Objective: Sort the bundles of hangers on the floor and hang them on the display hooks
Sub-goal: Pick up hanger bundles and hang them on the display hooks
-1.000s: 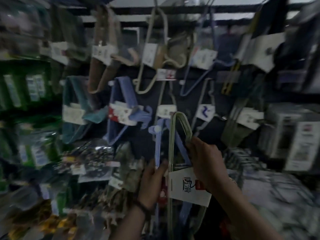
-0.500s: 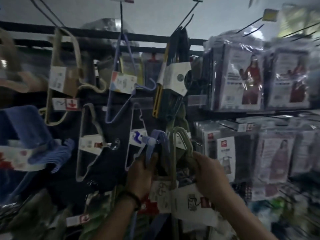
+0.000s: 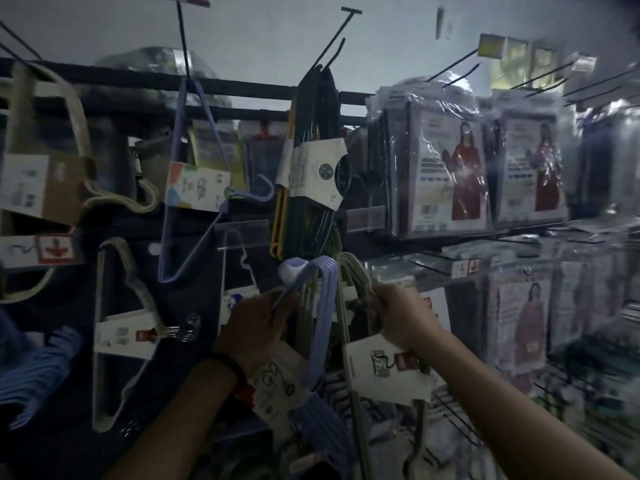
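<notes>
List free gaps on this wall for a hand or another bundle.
Bare dark panel between the white hanger bundle and the left hand. Top-right hook prongs look bare at the front. Crowded: around the right hand under the black hanger bundle, and the garment bags beyond it.

At the lower centre of the frame, the left hand (image 3: 256, 327) held one hanger bundle (image 3: 323, 323) just left of a second bundle (image 3: 382, 374) in the right hand (image 3: 401, 317). Above them a third bundle (image 3: 311, 174) hung from a hook (image 3: 332, 41) at upper centre, with packaged garments (image 3: 446, 168) to its right and more hanging bundles (image 3: 197, 188) to its left.
</notes>
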A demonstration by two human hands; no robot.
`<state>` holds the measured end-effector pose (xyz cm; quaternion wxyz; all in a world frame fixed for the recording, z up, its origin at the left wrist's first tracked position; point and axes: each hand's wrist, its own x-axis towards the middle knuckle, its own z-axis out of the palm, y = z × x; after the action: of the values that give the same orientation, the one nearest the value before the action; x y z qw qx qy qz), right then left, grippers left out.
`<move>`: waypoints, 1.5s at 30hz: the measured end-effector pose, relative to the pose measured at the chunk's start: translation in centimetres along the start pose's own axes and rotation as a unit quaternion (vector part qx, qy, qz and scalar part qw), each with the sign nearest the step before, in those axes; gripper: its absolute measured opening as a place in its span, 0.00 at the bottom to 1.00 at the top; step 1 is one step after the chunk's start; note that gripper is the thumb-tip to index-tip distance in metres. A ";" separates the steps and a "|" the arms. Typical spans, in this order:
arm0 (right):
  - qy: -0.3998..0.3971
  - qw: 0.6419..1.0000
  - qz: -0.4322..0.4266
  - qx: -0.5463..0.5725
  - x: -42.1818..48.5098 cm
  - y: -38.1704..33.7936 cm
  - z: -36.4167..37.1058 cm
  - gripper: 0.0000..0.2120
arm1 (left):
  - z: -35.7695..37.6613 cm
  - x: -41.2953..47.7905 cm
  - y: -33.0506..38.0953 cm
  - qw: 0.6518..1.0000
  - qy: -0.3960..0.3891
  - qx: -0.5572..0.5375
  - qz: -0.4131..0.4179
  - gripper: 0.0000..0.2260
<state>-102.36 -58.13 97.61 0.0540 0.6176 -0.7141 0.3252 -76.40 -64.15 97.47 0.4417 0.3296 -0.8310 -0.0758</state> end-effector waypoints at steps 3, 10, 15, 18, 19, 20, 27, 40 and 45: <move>0.007 1.000 -0.014 0.016 1.9 0.6 -0.2 0.10 | 0.7 1.2 -1.2 0.999 0.004 -0.017 0.038 0.14; 0.177 0.973 -0.146 0.003 4.7 1.7 -0.7 0.09 | 1.4 4.3 0.6 0.990 -0.103 0.085 0.046 0.26; 0.249 0.957 -0.149 0.009 5.0 3.8 0.8 0.08 | 3.1 5.6 0.5 0.992 -0.094 0.024 0.075 0.09; 0.250 0.959 -0.132 0.022 5.3 4.4 1.7 0.07 | 4.0 5.9 0.9 0.995 -0.080 -0.005 0.067 0.10; 0.243 0.961 -0.130 0.026 5.6 4.3 2.0 0.08 | 4.3 5.9 1.0 0.994 -0.080 -0.013 0.068 0.12; 0.238 0.963 -0.124 0.034 6.1 4.2 2.4 0.09 | 4.4 6.0 1.0 0.994 -0.080 -0.014 0.070 0.12; 0.186 0.979 -0.061 0.058 9.2 3.5 4.0 0.05 | 5.2 7.2 0.8 0.994 -0.086 0.022 0.070 0.07; 0.116 0.992 -0.056 0.009 16.6 3.4 10.0 0.04 | 5.0 7.0 0.0 0.997 -0.049 0.044 -0.035 0.18; 0.096 0.993 -0.070 0.001 17.2 3.5 11.0 0.09 | 5.2 6.2 -0.3 0.995 -0.019 0.050 -0.083 0.16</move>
<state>-105.93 -78.46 95.83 0.1442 0.6323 -0.6600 0.3793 -82.78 -69.03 98.42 0.4010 0.4172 -0.8119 -0.0770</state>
